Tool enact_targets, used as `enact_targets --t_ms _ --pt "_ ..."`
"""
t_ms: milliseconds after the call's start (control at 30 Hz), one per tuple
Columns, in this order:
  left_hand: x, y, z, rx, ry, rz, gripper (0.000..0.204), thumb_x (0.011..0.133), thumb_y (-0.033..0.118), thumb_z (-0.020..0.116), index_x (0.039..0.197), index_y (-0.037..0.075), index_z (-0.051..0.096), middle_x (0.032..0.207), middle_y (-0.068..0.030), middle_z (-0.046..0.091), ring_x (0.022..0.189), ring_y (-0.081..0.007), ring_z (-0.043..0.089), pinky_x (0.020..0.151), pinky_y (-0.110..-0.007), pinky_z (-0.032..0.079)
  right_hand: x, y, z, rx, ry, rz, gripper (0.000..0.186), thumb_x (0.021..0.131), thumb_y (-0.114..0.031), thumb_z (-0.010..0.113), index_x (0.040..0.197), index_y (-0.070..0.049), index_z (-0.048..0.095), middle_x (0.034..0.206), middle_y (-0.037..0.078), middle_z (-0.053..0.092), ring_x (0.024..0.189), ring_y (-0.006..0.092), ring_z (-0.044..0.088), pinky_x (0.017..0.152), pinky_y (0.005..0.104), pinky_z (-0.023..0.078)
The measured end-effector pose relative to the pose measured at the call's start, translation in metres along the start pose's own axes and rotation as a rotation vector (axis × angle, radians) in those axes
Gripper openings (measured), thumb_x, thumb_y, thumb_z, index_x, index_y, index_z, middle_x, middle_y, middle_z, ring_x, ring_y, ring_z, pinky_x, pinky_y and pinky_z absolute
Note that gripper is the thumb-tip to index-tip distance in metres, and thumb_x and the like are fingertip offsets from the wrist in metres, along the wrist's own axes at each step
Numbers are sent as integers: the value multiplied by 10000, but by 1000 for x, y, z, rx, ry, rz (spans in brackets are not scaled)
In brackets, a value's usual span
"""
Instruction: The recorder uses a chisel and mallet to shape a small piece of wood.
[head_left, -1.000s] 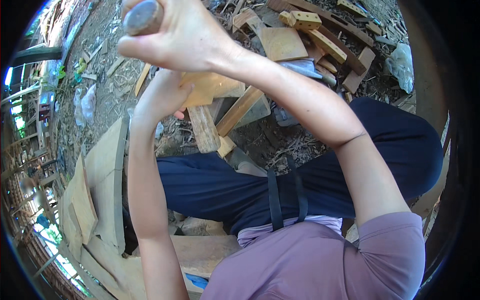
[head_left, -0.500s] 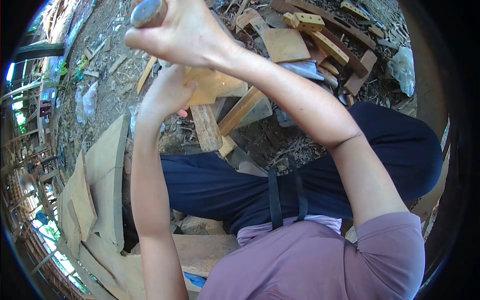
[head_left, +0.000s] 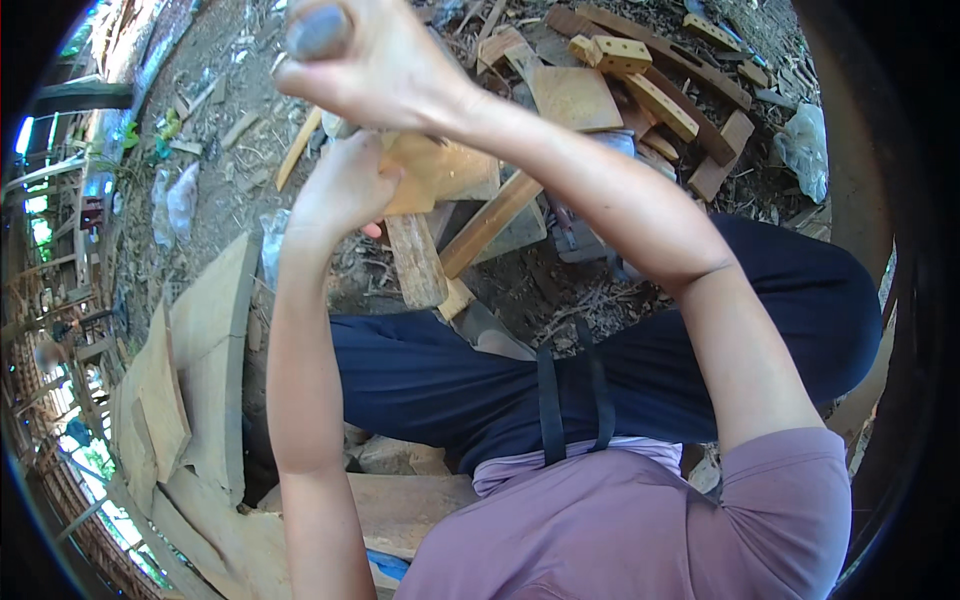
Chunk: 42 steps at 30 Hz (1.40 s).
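My right hand (head_left: 385, 65) reaches across to the upper left, closed round a thick handle (head_left: 319, 32) with a rounded grey end; the rest of that tool is out of sight. Just below it, my left hand (head_left: 345, 185) is closed, with its thumb against the edge of a flat yellowish wooden piece (head_left: 412, 175). What its fingers hold is hidden. A small pale object (head_left: 336, 126) shows between the two hands; I cannot tell its kind. The wooden piece rests over a worn wooden block (head_left: 415, 262) and a slanted wooden bar (head_left: 490, 225).
Several wood offcuts lie beyond my right forearm, among them a square board (head_left: 575, 98) and a block with holes (head_left: 610, 54). A clear plastic bag (head_left: 803, 150) lies at the far right. Broad planks (head_left: 205, 370) lean at the left. My legs (head_left: 410, 370) are folded close by.
My right hand has moved slightly to the right and down with the handle in its grip. My left hand stays beside the wooden piece; the whole view has shifted a little.
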<state>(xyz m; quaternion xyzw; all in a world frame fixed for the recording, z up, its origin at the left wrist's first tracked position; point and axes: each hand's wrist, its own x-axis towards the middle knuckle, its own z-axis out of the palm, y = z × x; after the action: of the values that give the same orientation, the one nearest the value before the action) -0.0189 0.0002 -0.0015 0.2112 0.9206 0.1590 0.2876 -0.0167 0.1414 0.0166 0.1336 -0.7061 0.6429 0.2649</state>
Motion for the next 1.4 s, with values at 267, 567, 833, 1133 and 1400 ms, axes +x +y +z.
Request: enact_targets --t_ms 267,567,833,1133,1400 --pt "-5 10 4 -23 68 37 306 865 101 506 997 -170 560 920 -290 648 580 -317 680 457 -351 563 -9 39 0 -55 -86 112 507 688 -265 701 1074 60 653 897 217 705 865 261 704 821 348 549" --pt "1 4 4 38 64 47 252 865 101 534 927 -143 551 930 -267 631 635 -312 683 497 -349 565 -22 54 5 -1 115 -11 320 677 -246 699 836 20 617 584 98 599 560 182 602 595 333 523" --pt "-1 6 -9 5 37 -14 255 863 98 560 914 -151 541 864 -263 629 578 -294 670 474 -348 558 4 -4 -20 316 42 -77 144 730 -81 593 663 -70 466 584 -30 449 549 62 421 521 256 364" --pt "-5 7 -8 -31 19 -43 275 869 104 546 899 -169 536 802 -257 632 558 -261 670 461 -342 563 10 -25 -26 237 58 -303 153 730 -84 599 645 -81 472 576 -15 487 514 64 437 484 260 370" --pt "-2 5 1 -62 45 -20 271 861 101 541 902 -166 536 821 -279 640 556 -285 670 452 -346 551 8 -8 -21 259 -38 -158 85 737 -70 593 701 -40 523 612 11 524 570 79 476 528 277 394"
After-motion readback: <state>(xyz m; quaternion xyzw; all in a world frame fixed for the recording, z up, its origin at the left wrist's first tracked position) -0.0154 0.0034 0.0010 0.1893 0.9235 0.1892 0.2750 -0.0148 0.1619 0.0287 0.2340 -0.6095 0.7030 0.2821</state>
